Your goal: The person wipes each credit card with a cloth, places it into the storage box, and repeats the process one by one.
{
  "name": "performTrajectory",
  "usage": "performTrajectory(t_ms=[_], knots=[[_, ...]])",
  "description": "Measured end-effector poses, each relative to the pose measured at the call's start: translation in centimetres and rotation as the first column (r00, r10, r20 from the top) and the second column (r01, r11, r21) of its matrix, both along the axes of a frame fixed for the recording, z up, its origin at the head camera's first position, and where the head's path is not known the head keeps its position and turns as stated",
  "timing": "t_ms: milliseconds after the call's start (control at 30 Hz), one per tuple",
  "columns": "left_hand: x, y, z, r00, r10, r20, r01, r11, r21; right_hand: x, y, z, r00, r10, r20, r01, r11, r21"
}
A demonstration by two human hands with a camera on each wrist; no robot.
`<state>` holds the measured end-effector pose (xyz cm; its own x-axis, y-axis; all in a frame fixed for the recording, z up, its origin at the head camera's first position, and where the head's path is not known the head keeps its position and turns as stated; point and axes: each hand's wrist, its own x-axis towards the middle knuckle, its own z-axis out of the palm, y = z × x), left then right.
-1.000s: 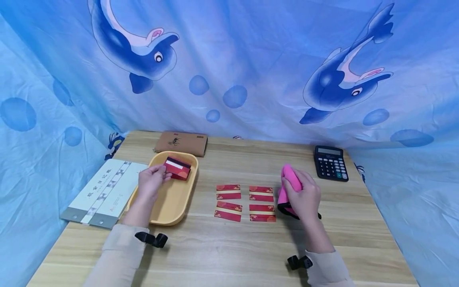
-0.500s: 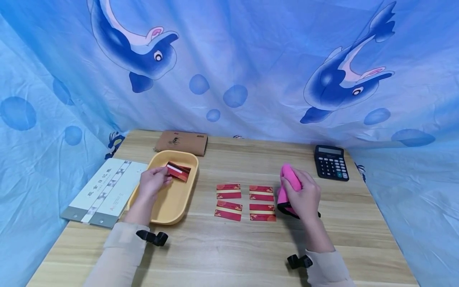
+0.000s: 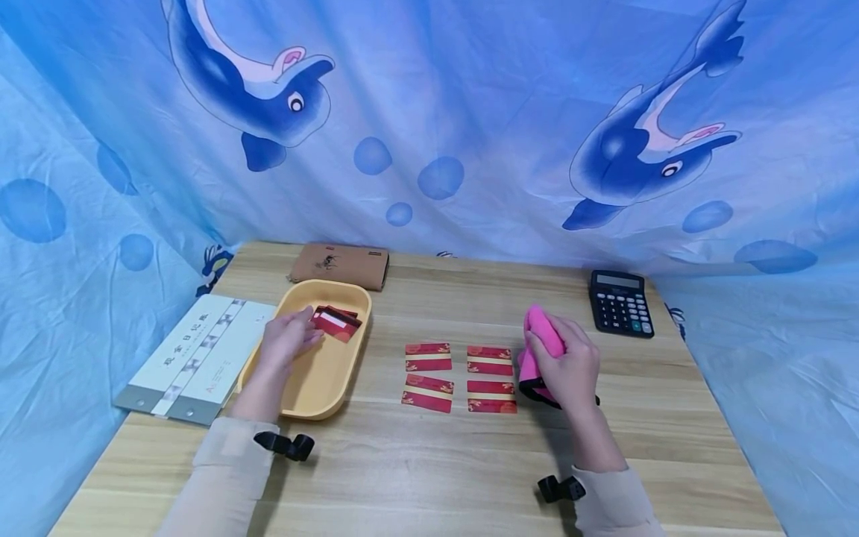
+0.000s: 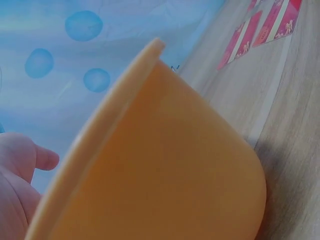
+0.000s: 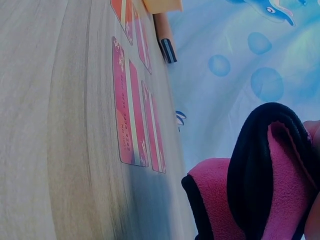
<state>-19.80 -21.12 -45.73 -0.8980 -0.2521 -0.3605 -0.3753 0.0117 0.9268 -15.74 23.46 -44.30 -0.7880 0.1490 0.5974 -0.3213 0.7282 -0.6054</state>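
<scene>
In the head view my left hand (image 3: 290, 339) is inside the yellow tray (image 3: 315, 399), its fingertips at the left edge of a red card (image 3: 337, 325). This card, with a dark stripe and a white strip, lies over other red cards. The left wrist view shows part of the hand (image 4: 20, 175) with one digit extended; the tray wall (image 4: 190, 165) hides the rest. On the right, my right hand (image 3: 570, 365) grips a bunched pink cloth (image 3: 546, 335) with black edging. The right wrist view shows the cloth (image 5: 215, 192) folded beside several red cards (image 5: 129, 105).
Several red cards (image 3: 427, 394) lie in two rows mid-table. Left of the tray is a pale-covered book (image 3: 194, 358). Behind the tray lies a brown wallet (image 3: 341, 265), and a black calculator (image 3: 620, 304) sits at back right. A blue curtain (image 3: 436, 112) hangs behind the table.
The left hand's card turned and shifted slightly right onto the others in the tray, and the fingers loosened at its edge. The right hand kept its grip on the cloth.
</scene>
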Motion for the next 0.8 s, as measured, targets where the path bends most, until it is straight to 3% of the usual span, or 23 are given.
performTrajectory(t_ms=[200,333,433,500,633,800], knots=[[0.1,0.7,0.6,0.993,-0.061,-0.105,0.064,0.997,0.03,0.0,0.1,0.0,1.0,0.0,-0.005,0.0,1.0,0.007],[0.2,1.9,1.2,0.975,-0.094,-0.2,0.099,0.995,0.015,0.0,0.1,0.0,1.0,-0.007,-0.004,0.007,1.0,0.014],[0.3,2.9,2.0,0.955,-0.091,-0.281,0.086,0.996,-0.032,0.1,0.0,0.0,1.0,-0.01,0.005,0.01,1.0,0.014],[0.6,3.5,2.5,0.938,-0.091,-0.335,0.065,0.994,-0.086,0.1,0.0,0.0,1.0,-0.009,0.011,0.009,1.0,0.011],[1.2,4.9,3.6,0.887,-0.119,-0.447,0.05,0.986,-0.162,0.2,0.2,0.0,1.0,-0.015,0.016,0.015,1.0,-0.001],[1.8,6.7,4.2,0.801,-0.248,-0.545,0.136,0.962,-0.238,0.3,0.6,-0.1,1.0,-0.019,0.013,0.019,1.0,-0.014]])
